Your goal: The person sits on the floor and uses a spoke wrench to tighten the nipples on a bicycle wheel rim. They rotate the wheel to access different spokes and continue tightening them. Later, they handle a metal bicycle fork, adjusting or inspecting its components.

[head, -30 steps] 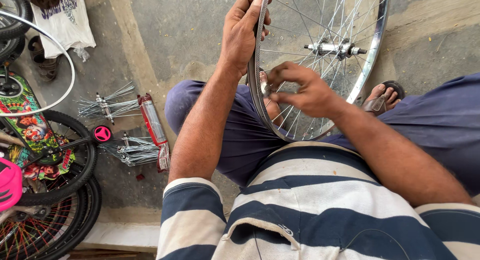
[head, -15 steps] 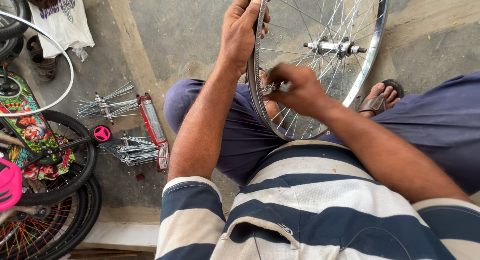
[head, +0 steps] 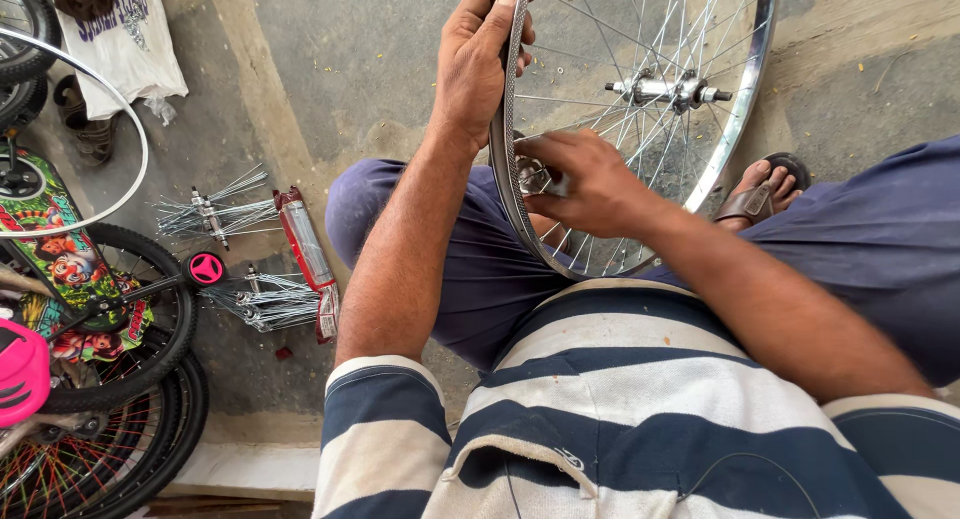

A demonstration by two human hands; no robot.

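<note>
A chrome spoked bicycle wheel (head: 745, 89) stands upright between my knees, its hub (head: 668, 89) near the top middle. My left hand (head: 480, 59) grips the rim's left side near the top. Lower down, my right hand (head: 585, 184) is closed around a small metal tool (head: 533, 176) held against the rim's inner side among the spokes. My sandalled foot (head: 762, 191) shows behind the wheel on the right.
On the concrete floor to the left lie bundles of loose spokes with hubs (head: 215, 214), a red narrow box (head: 308, 259), a bare white rim (head: 125, 119) and a white bag (head: 125, 44). Small bicycles with colourful wheels (head: 90, 319) crowd the left edge.
My right hand has shifted left along the spokes toward the rim and closed more tightly on the tool. The left hand keeps its grip on the rim.
</note>
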